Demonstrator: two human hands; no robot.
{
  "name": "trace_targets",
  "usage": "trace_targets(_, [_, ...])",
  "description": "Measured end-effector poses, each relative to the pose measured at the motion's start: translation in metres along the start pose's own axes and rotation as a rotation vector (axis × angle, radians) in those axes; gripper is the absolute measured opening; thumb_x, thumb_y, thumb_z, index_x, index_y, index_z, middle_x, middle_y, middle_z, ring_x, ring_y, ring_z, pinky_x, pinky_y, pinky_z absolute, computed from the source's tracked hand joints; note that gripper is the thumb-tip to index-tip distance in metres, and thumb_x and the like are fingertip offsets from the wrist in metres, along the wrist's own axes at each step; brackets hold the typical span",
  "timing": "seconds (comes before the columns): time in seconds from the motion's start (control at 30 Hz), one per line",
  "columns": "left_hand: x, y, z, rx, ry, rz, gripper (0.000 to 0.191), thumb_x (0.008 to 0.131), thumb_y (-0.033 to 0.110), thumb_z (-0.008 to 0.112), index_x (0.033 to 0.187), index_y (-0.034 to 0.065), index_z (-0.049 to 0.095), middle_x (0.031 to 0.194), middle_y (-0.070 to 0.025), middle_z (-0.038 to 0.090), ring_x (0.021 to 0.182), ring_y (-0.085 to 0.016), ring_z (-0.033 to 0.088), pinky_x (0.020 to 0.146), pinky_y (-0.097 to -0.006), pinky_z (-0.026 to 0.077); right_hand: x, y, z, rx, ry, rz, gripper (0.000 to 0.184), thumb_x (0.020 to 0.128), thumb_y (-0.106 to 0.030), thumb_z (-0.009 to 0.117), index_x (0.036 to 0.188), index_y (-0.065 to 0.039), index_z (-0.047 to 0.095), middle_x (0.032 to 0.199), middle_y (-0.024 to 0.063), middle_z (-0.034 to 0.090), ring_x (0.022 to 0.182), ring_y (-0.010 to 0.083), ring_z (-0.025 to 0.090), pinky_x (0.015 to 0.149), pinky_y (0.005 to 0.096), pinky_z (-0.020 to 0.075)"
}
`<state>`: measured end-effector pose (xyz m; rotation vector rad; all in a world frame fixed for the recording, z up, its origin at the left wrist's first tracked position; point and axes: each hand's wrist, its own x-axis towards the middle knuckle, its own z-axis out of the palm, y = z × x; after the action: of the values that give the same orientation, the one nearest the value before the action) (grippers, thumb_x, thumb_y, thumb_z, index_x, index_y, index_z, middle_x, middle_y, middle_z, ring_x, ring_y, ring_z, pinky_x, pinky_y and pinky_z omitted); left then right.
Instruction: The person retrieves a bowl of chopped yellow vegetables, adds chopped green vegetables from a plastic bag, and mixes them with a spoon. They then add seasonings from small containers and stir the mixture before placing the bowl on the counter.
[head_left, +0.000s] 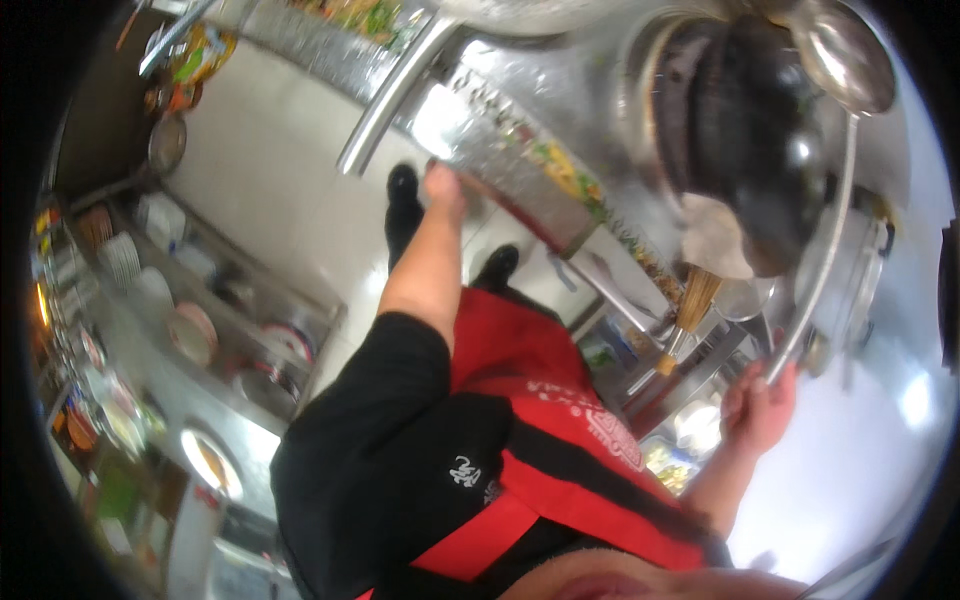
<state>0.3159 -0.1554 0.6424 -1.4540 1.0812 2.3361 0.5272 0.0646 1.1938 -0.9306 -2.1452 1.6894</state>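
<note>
My right hand (759, 409) is closed round the end of a long metal handle, part of a steel ladle (847, 56) whose bowl is raised beside a dark wok (757, 142). My left hand (445, 186) is low at the steel counter's edge (510, 206), fingers curled and blurred; whether it grips anything is unclear. Above it juts the tubular metal handle (397, 97) of a large pan (517, 13), cut off by the top rim. A bamboo brush (697, 304) lies near the wok, beside a pale cloth-like piece (712, 236).
Food scraps (559, 169) run along a channel in the counter. On the left stand steel shelves with stacked plates (120, 259) and bowls (193, 334). A white plate (212, 463) sits on the left counter. Near my right forearm is a container of yellowish food (666, 465).
</note>
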Motion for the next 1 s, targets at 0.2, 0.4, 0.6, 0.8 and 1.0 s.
trace_targets(0.2, [-0.008,0.039,-0.037,0.737,-0.083,-0.005,0.055,0.093,0.021,0.049,0.144,0.0012,0.042,0.130,-0.0167,0.060,0.117,-0.033,0.058,0.098,-0.0397,0.045,-0.003,-0.011,0.017,0.011,0.013,0.191,0.058,0.089,0.002,0.053,0.145,0.003,0.039,0.075,0.0031,0.054,0.050,0.0079,0.050,0.043,0.0200,0.0401])
trace_targets(0.4, [0.004,0.108,-0.081,1.948,-0.964,1.072,0.037,0.084,0.027,0.056,0.110,0.0012,0.063,0.114,-0.0226,0.063,0.109,-0.037,0.060,0.096,-0.0462,0.047,0.058,0.024,0.066,0.445,-0.454,0.485,0.031,0.088,-0.007,0.061,0.119,-0.004,0.058,0.067,-0.0022,0.053,0.049,0.0068,0.047,0.043,0.0222,0.0362])
trace_targets(0.6, [-0.058,0.191,-0.090,2.805,-1.322,0.317,0.034,0.094,0.021,0.046,0.119,0.0063,0.063,0.125,-0.0164,0.063,0.119,-0.034,0.056,0.105,-0.0471,0.042,0.118,0.118,0.150,0.487,-0.563,0.488,0.024,0.087,-0.009,0.059,0.111,-0.008,0.058,0.077,0.0065,0.058,0.056,0.0158,0.056,0.046,0.0269,0.0449])
trace_targets(0.8, [-0.176,0.014,0.025,2.541,-1.202,0.116,0.033,0.093,0.022,0.048,0.118,0.0068,0.064,0.122,-0.0159,0.063,0.117,-0.034,0.057,0.103,-0.0463,0.043,0.013,0.137,-0.014,-0.187,-0.517,-0.123,0.035,0.084,-0.026,0.066,0.113,-0.006,0.066,0.075,0.0083,0.067,0.068,0.0205,0.063,0.062,0.0373,0.0497])
trace_targets(1.0, [-0.293,-0.129,0.079,2.320,-1.450,0.132,0.032,0.092,0.022,0.050,0.116,0.0074,0.065,0.119,-0.0154,0.064,0.116,-0.033,0.058,0.102,-0.0455,0.044,-0.133,0.095,-0.392,-0.483,0.456,0.212,0.037,0.088,-0.026,0.061,0.117,-0.003,0.066,0.123,0.0146,0.065,0.106,0.0272,0.065,0.094,0.0386,0.0503])
